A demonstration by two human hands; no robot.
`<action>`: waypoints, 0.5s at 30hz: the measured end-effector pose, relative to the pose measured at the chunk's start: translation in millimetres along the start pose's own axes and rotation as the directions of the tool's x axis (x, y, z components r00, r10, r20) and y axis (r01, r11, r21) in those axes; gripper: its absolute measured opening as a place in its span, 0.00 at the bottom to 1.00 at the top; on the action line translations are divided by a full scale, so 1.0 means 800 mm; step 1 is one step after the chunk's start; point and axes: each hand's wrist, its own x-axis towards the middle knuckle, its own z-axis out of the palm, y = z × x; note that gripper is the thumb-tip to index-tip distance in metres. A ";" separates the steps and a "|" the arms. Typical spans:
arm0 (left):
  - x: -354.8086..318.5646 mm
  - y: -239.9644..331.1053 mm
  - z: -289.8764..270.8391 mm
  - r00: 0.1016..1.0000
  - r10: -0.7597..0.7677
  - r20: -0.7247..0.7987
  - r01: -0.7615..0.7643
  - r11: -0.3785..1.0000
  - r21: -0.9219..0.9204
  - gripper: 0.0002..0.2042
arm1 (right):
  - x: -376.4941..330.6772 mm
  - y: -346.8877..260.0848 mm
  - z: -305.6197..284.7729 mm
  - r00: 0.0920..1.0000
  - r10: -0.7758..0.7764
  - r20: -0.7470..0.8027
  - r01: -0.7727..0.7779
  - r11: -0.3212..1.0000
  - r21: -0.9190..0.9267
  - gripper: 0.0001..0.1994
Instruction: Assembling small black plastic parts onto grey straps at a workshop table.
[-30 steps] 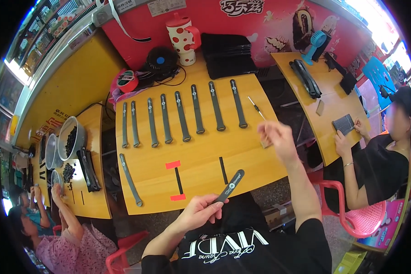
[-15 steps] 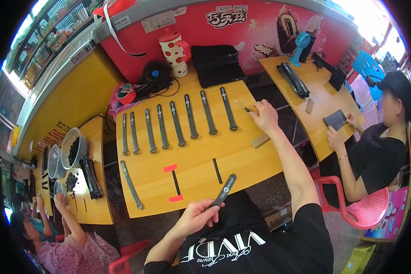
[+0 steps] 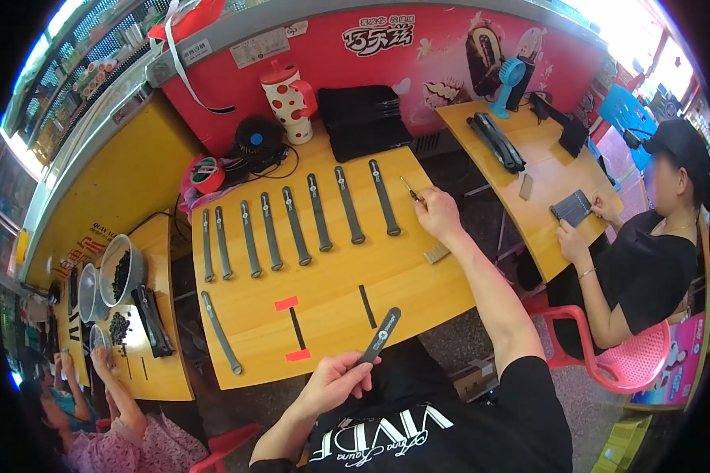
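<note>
My left hand (image 3: pixel 341 384) is closed around the lower end of a dark grey strap (image 3: pixel 383 335), its rounded end pointing up and pale print showing. It is held near my body, in front of the table's near edge. At the far right of the wooden table (image 3: pixel 323 288), my right hand (image 3: pixel 438 213) pinches a thin black-handled tool (image 3: pixel 409 188) with a slim, light-coloured tip. Just left of that tool lies a similar grey strap (image 3: pixel 384 197), the last in a row of several. Another strap (image 3: pixel 222 333) lies alone at the near left.
Red tape pieces (image 3: pixel 287 303) border a black strip (image 3: pixel 297 328); another black strip (image 3: pixel 368 307) lies nearby. A notched tan piece (image 3: pixel 436 252) sits below my right forearm. Behind are a spotted tumbler (image 3: pixel 289 102), a black fan (image 3: pixel 258 137) and black pouches (image 3: pixel 363 122). Co-workers sit on both sides.
The whole view has shifted slightly. My right hand has come a little nearer and closed in on the thin tool. My left hand still holds the strap, tilted slightly differently.
</note>
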 end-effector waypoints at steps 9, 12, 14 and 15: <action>-0.004 -0.007 -0.002 1.000 0.000 0.004 0.000 1.000 0.023 0.12 | -0.023 0.018 -0.027 0.980 0.186 -0.078 -0.142 0.911 0.386 0.11; -0.007 -0.004 -0.002 0.999 -0.018 -0.031 0.019 1.000 0.023 0.11 | -0.056 -0.034 -0.071 0.957 0.146 0.253 -0.289 0.596 0.749 0.08; -0.005 0.004 0.000 1.000 0.000 0.013 -0.001 0.998 0.065 0.11 | -0.099 -0.084 -0.111 0.823 -0.065 0.564 -0.511 0.347 0.787 0.08; -0.003 0.004 0.001 1.000 0.006 0.025 -0.008 0.996 0.086 0.11 | -0.118 -0.107 -0.119 0.767 -0.207 0.607 -0.553 0.266 0.790 0.09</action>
